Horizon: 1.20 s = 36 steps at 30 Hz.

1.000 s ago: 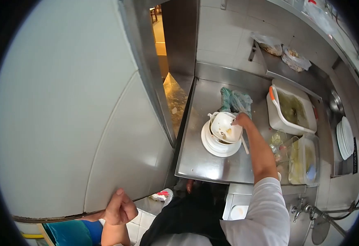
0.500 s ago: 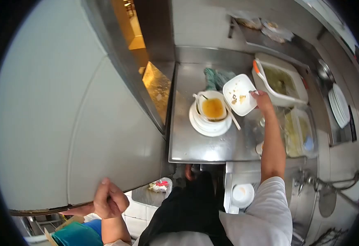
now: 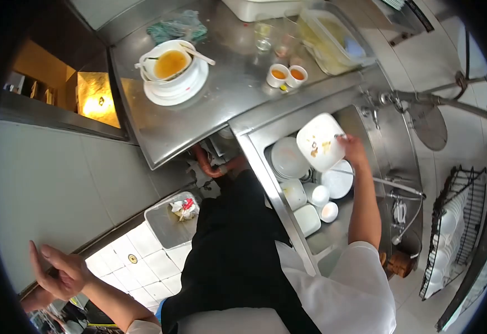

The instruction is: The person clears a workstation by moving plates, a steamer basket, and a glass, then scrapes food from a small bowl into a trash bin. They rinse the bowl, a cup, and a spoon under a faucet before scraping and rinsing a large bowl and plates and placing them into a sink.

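My right hand grips the edge of a white square dish, tilted, with brown and yellow food scraps on it. It hangs over the sink, above stacked white bowls and plates. My left hand is at the lower left beside the edge of a pale panel, holding nothing, with some fingers stretched out and others bent.
On the steel counter are a bowl of orange-brown soup on plates, two small sauce cups, glasses and a clear tub. A waste bin stands below. A dish rack is at the right.
My right hand has carried the dish from the counter, near the soup bowl, to above the sink. The view has turned toward the sink. My left hand's fingers have straightened and spread.
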Motion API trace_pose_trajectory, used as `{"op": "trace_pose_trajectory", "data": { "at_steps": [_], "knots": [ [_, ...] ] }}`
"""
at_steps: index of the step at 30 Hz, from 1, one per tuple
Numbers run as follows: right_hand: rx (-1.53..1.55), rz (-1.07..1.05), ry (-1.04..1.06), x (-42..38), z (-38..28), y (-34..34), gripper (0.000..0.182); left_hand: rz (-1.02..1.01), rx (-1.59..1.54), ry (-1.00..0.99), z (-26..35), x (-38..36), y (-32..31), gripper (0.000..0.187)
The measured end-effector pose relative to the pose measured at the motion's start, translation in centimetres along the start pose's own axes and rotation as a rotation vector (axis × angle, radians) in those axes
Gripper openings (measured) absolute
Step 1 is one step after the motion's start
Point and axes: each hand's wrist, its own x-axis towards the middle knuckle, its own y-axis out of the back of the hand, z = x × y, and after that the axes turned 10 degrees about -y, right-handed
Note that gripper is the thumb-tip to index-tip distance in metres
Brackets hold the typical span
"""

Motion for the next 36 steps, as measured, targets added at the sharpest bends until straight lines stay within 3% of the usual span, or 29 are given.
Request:
{"op": "trace_pose_trajectory", "data": {
  "at_steps": [2,3,4,5,8,12,13,14,16,19,22,24,25,26,27,28,29,30,31,33,36],
  "knots": [
    [-0.117,0.034,-0.040,-0.6,6.1,0.1,0.023,-0.002,-0.019,0.002,-0.3,-0.1,-0.1,0.013],
    [-0.309,0.078,-0.016,1.2,11.5,0.5,0.026,-0.024,-0.046,0.045,-0.8,-0.5,0.0,0.014],
    [-0.508,0.108,-0.095,0.0,12.7,0.0,0.029,-0.045,-0.065,0.087,-1.0,-0.5,0.2,0.014],
    [-0.779,0.098,0.115,-1.6,13.8,0.0,0.030,0.039,-0.158,0.056,-0.2,0.3,-0.5,0.013],
    [-0.805,0.123,-0.058,-2.4,18.8,-2.4,0.024,-0.095,0.067,-0.013,0.1,0.7,0.0,0.015],
    [-0.754,0.114,-0.038,-3.0,22.7,-6.4,0.020,-0.081,-0.079,0.069,-1.1,-0.3,-0.1,0.012],
    [-0.716,0.182,0.105,-2.7,24.5,-7.6,0.019,-0.059,-0.160,0.185,-1.3,-0.6,-0.1,0.011],
    [-0.701,0.183,0.038,-2.8,24.4,-8.6,0.019,-0.057,-0.145,0.185,-0.8,-0.2,0.1,0.011],
    [-0.787,0.110,0.083,-2.7,24.8,-10.2,0.020,-0.171,0.269,-0.048,0.4,1.0,0.4,0.011],
    [-0.632,0.053,-0.053,-2.6,25.3,-12.1,0.023,-0.152,0.296,-0.076,0.4,1.0,0.6,0.014],
    [-0.543,0.054,-0.032,-2.3,27.5,-13.0,0.028,-0.163,0.313,-0.125,1.3,1.6,0.5,0.014],
    [-0.671,0.065,0.021,-2.3,28.2,-12.6,0.030,-0.105,0.177,-0.143,1.7,2.5,0.2,0.014],
    [-0.772,0.045,0.070,-1.7,27.8,-12.7,0.027,-0.178,0.318,-0.092,1.3,1.9,0.7,0.014],
    [-0.721,-0.008,0.028,-2.0,25.0,-12.1,0.027,-0.096,0.089,0.008,1.5,1.8,0.2,0.015],
    [-0.820,0.050,0.277,-1.5,23.5,-11.7,0.026,-0.121,0.096,-0.045,1.5,2.6,0.2,0.015],
    [-0.907,0.031,0.130,0.2,21.4,-12.1,0.028,-0.150,0.099,-0.089,1.7,3.2,0.2,0.015],
    [-0.631,0.086,0.058,-2.0,13.9,-11.5,0.034,-0.159,0.164,-0.106,2.1,3.5,0.3,0.016],
    [-0.585,0.274,0.303,0.4,13.3,-12.1,0.035,-0.167,0.226,-0.123,2.4,3.7,0.2,0.016],
    [-0.445,0.355,0.340,0.1,7.9,-12.7,0.030,-0.176,0.203,-0.108,2.3,3.8,0.3,0.017],
    [-0.158,0.336,0.545,-1.5,-4.0,-14.4,0.025,-0.146,0.165,-0.055,2.1,3.4,0.1,0.018],
    [-0.045,0.218,0.928,-3.0,-18.4,-19.3,0.023,-0.097,0.147,-0.033,2.3,3.6,0.0,0.020]
  ]
}}
